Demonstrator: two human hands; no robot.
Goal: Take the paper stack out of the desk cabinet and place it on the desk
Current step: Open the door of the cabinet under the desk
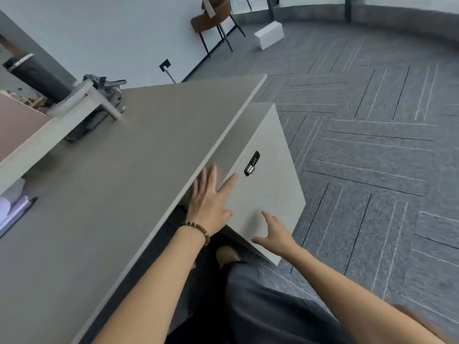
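A pale grey desk cabinet [273, 170] stands under the right edge of the grey desk [124, 194]. Its door carries a black combination lock [252, 163] near the top. My left hand [211, 199], with a bead bracelet on the wrist, lies flat on the door's upper left part, fingers spread. Lower on the door, my right hand [275, 232] is spread at its bottom edge and holds nothing. The door looks shut or nearly so. No paper stack is visible; the cabinet's inside is hidden.
A grey bag [104, 95] and a dark cylinder [37, 75] sit at the desk's far end by a shelf. Papers and a pen [15, 209] lie at the left edge. A brown chair [213, 23] and white box [269, 34] stand on the carpet beyond.
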